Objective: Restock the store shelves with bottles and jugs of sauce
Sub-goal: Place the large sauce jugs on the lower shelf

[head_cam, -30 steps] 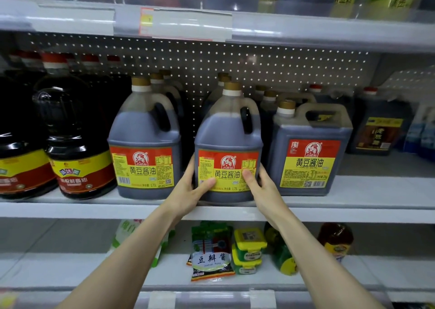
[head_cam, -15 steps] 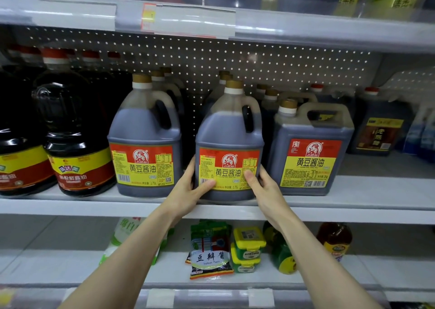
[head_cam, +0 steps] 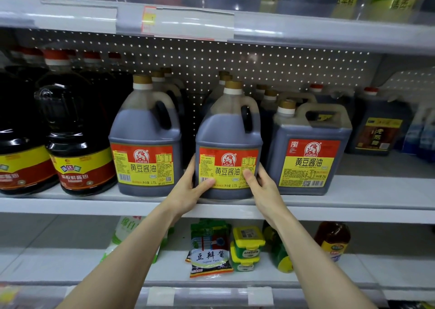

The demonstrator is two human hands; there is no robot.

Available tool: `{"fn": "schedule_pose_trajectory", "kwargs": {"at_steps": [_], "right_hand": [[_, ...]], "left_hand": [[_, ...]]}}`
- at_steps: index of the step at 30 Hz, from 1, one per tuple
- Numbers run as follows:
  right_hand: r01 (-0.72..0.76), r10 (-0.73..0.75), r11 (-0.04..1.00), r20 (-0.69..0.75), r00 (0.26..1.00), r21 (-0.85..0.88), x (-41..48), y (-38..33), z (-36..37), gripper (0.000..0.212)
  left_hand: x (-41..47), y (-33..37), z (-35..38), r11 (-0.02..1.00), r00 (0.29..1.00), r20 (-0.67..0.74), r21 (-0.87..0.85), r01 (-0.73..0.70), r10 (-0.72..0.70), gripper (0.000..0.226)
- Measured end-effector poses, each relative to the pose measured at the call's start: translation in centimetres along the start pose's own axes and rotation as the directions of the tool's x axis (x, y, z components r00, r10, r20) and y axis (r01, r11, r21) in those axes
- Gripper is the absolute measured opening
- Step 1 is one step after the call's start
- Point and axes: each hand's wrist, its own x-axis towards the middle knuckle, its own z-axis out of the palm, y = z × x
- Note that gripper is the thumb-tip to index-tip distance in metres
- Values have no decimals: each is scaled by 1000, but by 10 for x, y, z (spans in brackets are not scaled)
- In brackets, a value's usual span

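Observation:
A dark soy sauce jug [head_cam: 229, 132] with a gold cap and a red and yellow label stands at the front edge of the middle shelf [head_cam: 353, 201]. My left hand [head_cam: 190, 188] grips its lower left side, thumb across the label. On the lower right side my right hand [head_cam: 261, 186] holds it the same way. A matching jug [head_cam: 144, 134] stands to its left and a squarer jug [head_cam: 310, 148] to its right, with more jugs lined up behind them.
Round dark bottles [head_cam: 77, 144] with red caps fill the shelf's left end. A dark vinegar jug [head_cam: 379, 129] stands at the back right. The lower shelf holds a soybean paste packet [head_cam: 210, 259], yellow-lidded tubs [head_cam: 247, 245] and a small amber bottle [head_cam: 333, 240]. Bottles line the upper shelf [head_cam: 306, 28].
Both hands keep the same hold on the jug. The jug stands in about the same place on the shelf edge. The view has dropped slightly.

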Motion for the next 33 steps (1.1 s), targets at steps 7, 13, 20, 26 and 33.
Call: {"fn": "schedule_pose_trajectory", "kwargs": {"at_steps": [7, 13, 20, 26, 33], "right_hand": [[-6, 6, 1000, -6, 1000, 3, 1, 0, 1, 55], [-21, 21, 1000, -2, 1000, -14, 2, 1, 1, 57], [-31, 31, 1000, -1, 1000, -7, 0, -3, 2, 54], [-39, 38, 999, -13, 999, -10, 2, -2, 0, 55], [-43, 43, 999, -13, 999, -15, 2, -1, 1, 58]], "left_hand": [[3, -2, -1, 1000, 1000, 6, 5, 4, -4, 73], [4, -2, -2, 1000, 1000, 9, 6, 24, -24, 74], [6, -4, -2, 999, 999, 13, 16, 35, -35, 76], [6, -3, -3, 999, 999, 28, 26, 38, -39, 77], [6, -3, -2, 999, 999, 23, 30, 28, -29, 76]]}}
